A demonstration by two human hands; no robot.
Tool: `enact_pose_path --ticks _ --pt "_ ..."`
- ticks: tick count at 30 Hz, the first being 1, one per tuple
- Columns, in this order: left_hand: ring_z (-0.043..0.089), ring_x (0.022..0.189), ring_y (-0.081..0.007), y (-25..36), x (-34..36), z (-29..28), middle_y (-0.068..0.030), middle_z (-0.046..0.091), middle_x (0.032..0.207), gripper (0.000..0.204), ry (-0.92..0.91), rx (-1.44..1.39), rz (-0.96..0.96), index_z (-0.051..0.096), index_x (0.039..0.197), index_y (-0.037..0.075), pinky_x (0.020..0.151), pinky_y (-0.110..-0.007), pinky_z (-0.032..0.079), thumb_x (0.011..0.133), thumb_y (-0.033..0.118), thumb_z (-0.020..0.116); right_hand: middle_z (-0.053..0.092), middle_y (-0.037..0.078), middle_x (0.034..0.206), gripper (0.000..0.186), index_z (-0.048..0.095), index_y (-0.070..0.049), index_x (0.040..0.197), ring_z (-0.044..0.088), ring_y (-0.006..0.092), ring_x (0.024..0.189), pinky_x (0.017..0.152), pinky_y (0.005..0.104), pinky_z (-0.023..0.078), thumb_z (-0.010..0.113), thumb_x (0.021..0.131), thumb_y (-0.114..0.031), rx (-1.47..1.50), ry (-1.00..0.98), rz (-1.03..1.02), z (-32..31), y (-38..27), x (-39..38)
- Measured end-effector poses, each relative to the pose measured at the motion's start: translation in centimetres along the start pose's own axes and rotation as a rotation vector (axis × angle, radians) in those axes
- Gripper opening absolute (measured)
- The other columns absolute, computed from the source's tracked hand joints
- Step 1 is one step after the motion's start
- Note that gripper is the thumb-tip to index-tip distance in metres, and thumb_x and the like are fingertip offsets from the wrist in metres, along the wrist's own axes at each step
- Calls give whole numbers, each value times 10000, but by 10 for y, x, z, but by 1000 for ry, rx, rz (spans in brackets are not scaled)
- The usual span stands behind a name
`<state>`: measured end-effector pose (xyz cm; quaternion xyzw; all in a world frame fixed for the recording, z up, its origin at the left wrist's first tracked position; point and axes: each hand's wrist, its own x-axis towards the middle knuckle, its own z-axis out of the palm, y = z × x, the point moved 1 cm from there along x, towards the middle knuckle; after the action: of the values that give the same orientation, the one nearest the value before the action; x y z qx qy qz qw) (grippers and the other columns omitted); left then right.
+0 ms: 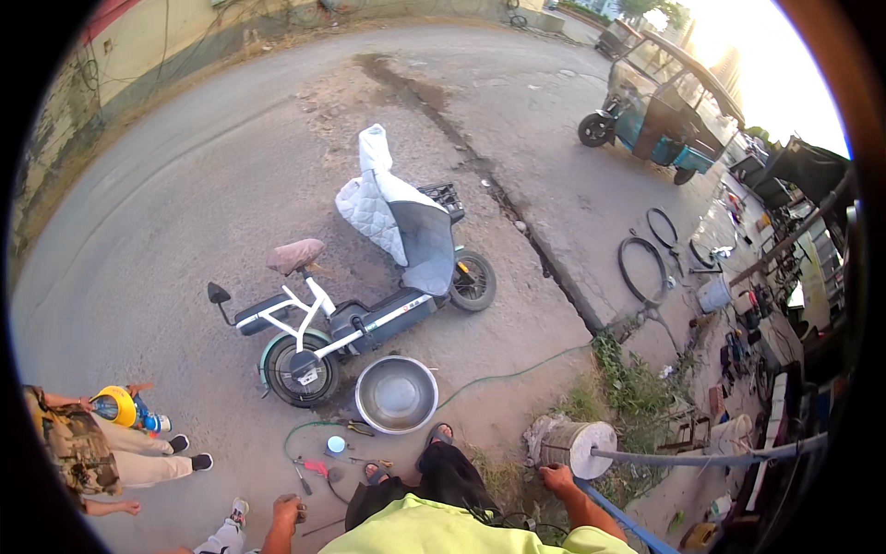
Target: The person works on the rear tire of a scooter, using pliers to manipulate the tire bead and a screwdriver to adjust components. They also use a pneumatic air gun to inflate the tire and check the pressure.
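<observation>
My left hand [289, 510] hangs low at my left side with its fingers curled; what they hold, if anything, is hidden. My right hand [557, 478] is also curled, close to a round concrete-filled tub [592, 449] with a pole; whether it touches the tub I cannot tell. Ahead stands an electric scooter [369, 319] with a quilted cover [383, 198] on its front. A wide metal basin [397, 395] sits by its rear wheel. Near my feet lie black-handled pliers [358, 427], a light-blue cup [336, 444], a red-handled tool [317, 468] and a screwdriver [304, 480].
A person [83, 443] at left holds a yellow and blue object [118, 406]; another person's leg [226, 535] is beside me. A green hose [517, 371] crosses the ground. Tyres [643, 271] and clutter lie right. A three-wheeler [660, 106] stands far right.
</observation>
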<state>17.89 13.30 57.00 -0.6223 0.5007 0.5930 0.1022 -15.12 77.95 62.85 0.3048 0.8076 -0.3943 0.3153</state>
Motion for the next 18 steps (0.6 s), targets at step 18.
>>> enact_pose_path --ticks 18 --pt "586 610 -253 73 -18 87 -119 672 799 235 -78 450 -154 660 991 83 553 -423 496 955 304 589 725 66 796 275 744 1 953 666 141 639 530 293 507 710 828 -242 120 -111 102 -46 90 42"
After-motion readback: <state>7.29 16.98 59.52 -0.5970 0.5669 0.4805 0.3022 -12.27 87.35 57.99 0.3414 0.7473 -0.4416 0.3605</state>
